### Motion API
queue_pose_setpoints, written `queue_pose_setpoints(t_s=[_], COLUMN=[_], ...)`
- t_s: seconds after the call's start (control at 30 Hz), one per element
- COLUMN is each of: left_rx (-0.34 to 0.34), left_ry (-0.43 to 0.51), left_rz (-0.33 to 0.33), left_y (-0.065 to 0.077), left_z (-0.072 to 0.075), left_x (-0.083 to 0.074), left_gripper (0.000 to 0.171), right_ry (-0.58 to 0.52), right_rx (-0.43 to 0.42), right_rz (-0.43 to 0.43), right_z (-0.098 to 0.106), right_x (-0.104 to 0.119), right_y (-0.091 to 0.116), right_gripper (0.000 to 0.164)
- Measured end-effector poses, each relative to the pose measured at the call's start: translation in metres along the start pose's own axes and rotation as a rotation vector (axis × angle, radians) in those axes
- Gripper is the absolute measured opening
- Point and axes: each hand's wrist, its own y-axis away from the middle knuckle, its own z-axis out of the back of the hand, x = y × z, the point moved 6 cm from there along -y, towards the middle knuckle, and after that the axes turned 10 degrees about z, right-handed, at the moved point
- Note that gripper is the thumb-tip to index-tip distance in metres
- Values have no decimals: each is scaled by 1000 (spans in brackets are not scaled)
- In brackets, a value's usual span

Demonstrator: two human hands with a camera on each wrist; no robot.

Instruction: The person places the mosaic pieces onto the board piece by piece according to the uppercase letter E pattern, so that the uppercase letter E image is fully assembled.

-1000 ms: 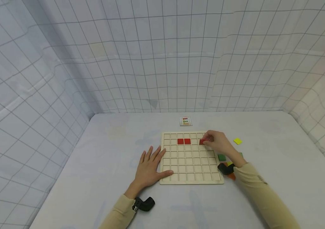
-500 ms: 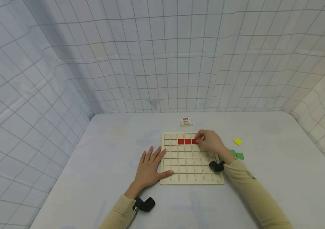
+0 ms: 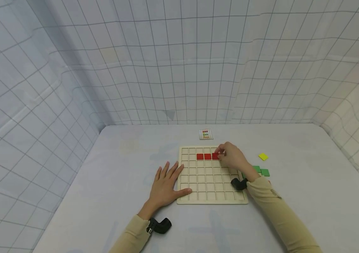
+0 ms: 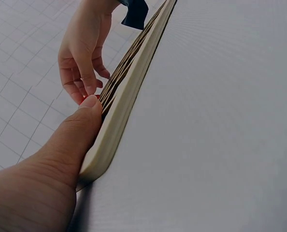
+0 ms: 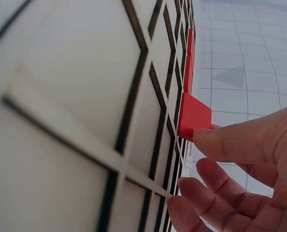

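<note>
A cream grid board (image 3: 201,197) lies on the table, with two red square tiles (image 3: 204,156) side by side in its second row from the top. My right hand (image 3: 232,155) pinches a third red tile (image 5: 194,116) between thumb and finger, tilted at the cell just right of those two. In the right wrist view its lower edge meets the board. My left hand (image 3: 163,186) rests flat with fingers spread at the board's left edge, its thumb (image 4: 78,128) lying over the front left part of the rim.
Beyond the board lies a small card (image 3: 206,134) printed with a coloured grid pattern. To the right are a yellow tile (image 3: 263,156) and green tiles (image 3: 265,172), partly hidden by the right forearm. Grid-patterned white curtains (image 3: 179,70) enclose the table.
My right hand has moved left with the red tile, from a few cells away to beside the two placed red tiles. Over the last half second it has barely shifted. My left hand stays put.
</note>
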Motion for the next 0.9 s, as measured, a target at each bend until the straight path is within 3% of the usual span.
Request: queue_pose_setpoints(t_s=[0.47, 0.9], left_rx=[-25, -16], left_ry=[2, 7], left_rz=[-18, -11], left_y=[-1, 0], left_z=[1, 1], left_x=[0, -1], left_gripper=[92, 92], right_ry=[4, 93], right_rx=[17, 97], right_rz=[38, 223], right_z=[-5, -6], right_x=[-2, 7], right_y=[8, 21], right_gripper=[25, 30])
